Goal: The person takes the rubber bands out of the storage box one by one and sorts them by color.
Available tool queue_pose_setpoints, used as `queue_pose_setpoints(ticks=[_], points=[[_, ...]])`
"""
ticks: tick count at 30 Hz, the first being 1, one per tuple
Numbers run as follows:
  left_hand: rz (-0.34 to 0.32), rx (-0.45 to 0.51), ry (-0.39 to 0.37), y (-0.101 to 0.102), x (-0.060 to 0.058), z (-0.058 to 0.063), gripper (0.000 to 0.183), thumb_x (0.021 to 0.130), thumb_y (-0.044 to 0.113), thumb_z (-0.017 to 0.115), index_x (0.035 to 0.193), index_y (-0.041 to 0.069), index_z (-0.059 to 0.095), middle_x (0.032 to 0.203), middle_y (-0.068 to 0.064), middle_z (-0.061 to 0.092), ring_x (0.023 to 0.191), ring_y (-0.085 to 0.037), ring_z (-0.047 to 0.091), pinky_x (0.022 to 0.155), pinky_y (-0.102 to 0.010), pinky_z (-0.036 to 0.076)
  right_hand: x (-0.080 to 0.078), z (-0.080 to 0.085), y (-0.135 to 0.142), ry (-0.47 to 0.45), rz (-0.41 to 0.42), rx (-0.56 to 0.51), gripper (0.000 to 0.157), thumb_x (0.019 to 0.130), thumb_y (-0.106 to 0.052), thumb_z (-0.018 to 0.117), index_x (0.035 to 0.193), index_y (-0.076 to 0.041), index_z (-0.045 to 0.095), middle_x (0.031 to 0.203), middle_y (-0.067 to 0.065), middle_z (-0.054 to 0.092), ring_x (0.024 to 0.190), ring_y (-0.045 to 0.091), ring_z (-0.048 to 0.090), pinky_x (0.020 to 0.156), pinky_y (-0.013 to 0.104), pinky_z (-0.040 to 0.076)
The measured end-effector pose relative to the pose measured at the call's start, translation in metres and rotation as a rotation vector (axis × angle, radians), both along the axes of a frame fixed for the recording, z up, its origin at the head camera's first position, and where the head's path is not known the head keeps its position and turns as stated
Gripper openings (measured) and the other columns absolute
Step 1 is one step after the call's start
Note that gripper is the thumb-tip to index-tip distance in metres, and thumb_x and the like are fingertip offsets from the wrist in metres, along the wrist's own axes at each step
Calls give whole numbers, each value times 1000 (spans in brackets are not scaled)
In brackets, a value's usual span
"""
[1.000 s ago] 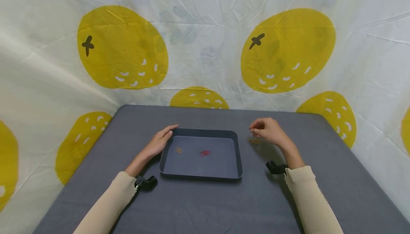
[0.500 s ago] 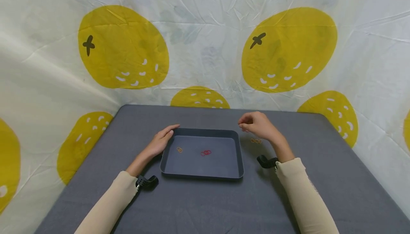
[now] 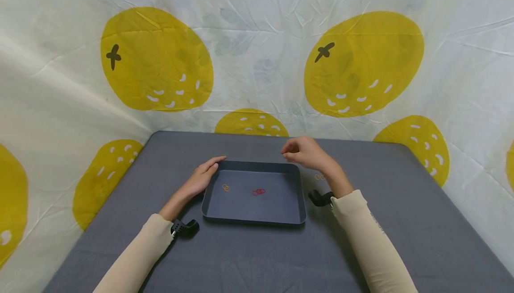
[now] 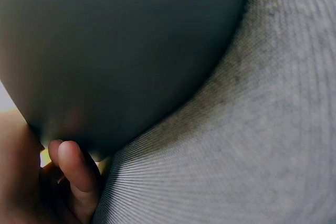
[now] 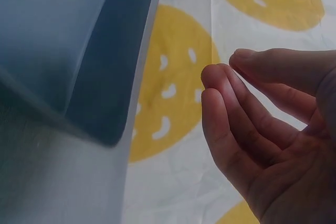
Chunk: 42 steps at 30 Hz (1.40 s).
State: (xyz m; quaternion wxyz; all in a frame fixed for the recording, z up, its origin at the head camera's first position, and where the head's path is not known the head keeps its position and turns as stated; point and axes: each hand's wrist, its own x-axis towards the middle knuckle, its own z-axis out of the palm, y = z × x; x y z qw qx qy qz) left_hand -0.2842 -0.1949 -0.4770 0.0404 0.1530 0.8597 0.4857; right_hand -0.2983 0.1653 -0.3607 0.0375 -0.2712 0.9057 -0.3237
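Note:
A dark grey shallow tray [image 3: 281, 206] lies on the table. Inside it are overlapping red rings [image 3: 259, 191], like small rubber bands, and a pair of orange ones [image 3: 225, 187]. My left hand [image 3: 197, 180] grips the tray's far left corner, with the thumb at the rim; the left wrist view shows curled fingertips [image 4: 73, 163] against its outer wall. Beyond the tray's far right corner, my right hand [image 3: 307, 152] hangs in the air, thumb and index tips together. Whether anything thin sits between them cannot be made out. More orange rings [image 3: 319, 177] lie beneath the right wrist, partly hidden.
Grey cloth covers the table [image 3: 249, 257]. A white curtain [image 3: 257, 74] with yellow fruit shapes hangs behind its far edge and along the sides. Black wrist cameras [image 3: 320, 198] sit at both cuffs.
My right hand has moved left and slightly away, from above the loose orange rings to the tray's far right corner. My left hand and the tray stay put.

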Motion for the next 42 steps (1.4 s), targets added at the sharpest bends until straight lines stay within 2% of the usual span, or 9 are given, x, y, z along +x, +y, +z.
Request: queue_pose_setpoints(ticks=[2, 10, 18, 24, 32, 39, 42], points=[[-4, 3, -1, 0, 0, 0, 40, 106, 33, 35, 145, 30, 43, 153, 1, 39, 141, -27, 35, 112, -55, 30, -2, -1, -7, -9, 16, 10, 12, 92, -13, 65, 100, -9, 72, 95, 10, 73, 78, 17, 69, 72, 34, 56], [-7, 7, 1, 0, -1, -1, 41, 106, 32, 35, 146, 29, 43, 153, 1, 38, 142, -27, 34, 113, -54, 29, -5, -6, -36, -48, 73, 21, 11, 91, -12, 64, 98, -11, 72, 97, 14, 73, 80, 24, 70, 67, 30, 55], [-16, -2, 24, 0, -1, 0, 41, 106, 30, 35, 146, 26, 43, 153, -2, 39, 142, -29, 33, 112, -55, 29, -9, -14, -65, -89, 158, 26, 14, 92, -15, 65, 101, -7, 72, 96, 9, 74, 79, 23, 70, 65, 28, 55], [-12, 5, 17, 1, -1, 1, 41, 106, 30, 35, 146, 25, 43, 152, -3, 41, 141, -29, 36, 112, -55, 30, -14, -18, -84, -109, 179, 56, 16, 91, -15, 66, 102, -6, 73, 92, 4, 73, 76, 23, 69, 63, 28, 54], [2, 12, 9, 0, -3, 2, 41, 106, 30, 35, 145, 25, 44, 151, -5, 42, 139, -31, 38, 110, -55, 31, -13, -28, -112, -98, 234, 107, 17, 91, -13, 65, 103, -6, 73, 90, 5, 74, 70, 11, 65, 64, 27, 53], [-15, 7, -14, 0, -4, 3, 42, 107, 20, 32, 148, 15, 41, 152, -14, 39, 138, -37, 38, 107, -58, 33, -9, -39, -135, -115, 269, 137, 17, 89, -11, 66, 102, -5, 74, 81, 1, 73, 65, 11, 64, 63, 26, 53], [-7, 2, -16, 0, -3, 4, 41, 107, 22, 33, 147, 19, 42, 152, -11, 40, 138, -36, 38, 108, -57, 33, -8, -45, -142, -121, 272, 157, 15, 88, -12, 68, 100, -7, 74, 78, -3, 72, 65, 9, 64, 62, 25, 52]])
